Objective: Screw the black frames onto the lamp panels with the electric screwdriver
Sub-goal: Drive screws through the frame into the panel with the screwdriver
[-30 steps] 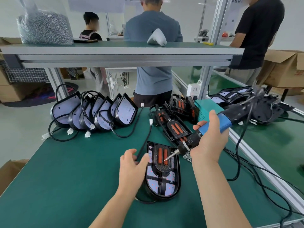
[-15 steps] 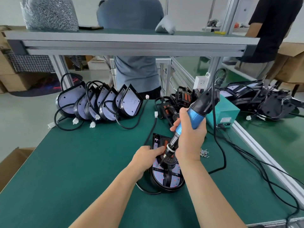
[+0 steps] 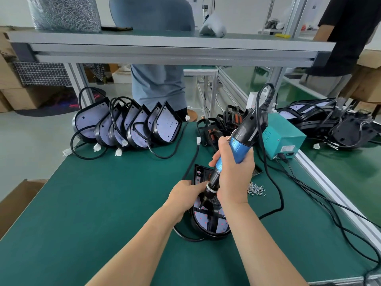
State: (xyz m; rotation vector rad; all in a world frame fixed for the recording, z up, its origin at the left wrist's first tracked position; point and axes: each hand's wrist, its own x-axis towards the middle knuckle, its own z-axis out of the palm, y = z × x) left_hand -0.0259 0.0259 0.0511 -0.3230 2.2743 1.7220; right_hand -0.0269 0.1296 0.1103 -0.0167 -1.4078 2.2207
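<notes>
Green worktop [image 3: 92, 203] in use.
Lamp panels [image 3: 132, 124] lean along its back; one panel [image 3: 206, 221], loose screws [image 3: 256, 189] and a teal box [image 3: 282, 139] sit nearer.

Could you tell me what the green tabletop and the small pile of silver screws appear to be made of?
Green tabletop: probably a matte rubber or vinyl mat; it shows even colour and only soft glare. Small pile of silver screws: likely bright metal, judging by their shiny grey glints.

1. Right hand [image 3: 234, 174]: grips blue-and-black electric screwdriver [image 3: 240, 141], bit down on black plastic frame [image 3: 213, 222].
2. Left hand [image 3: 185, 196]: holds left edge of rounded white lamp panel [image 3: 221, 226] on green table [image 3: 103, 203].
3. Small silver screws [image 3: 256, 189]: loose heap, just right of the panel.
</notes>
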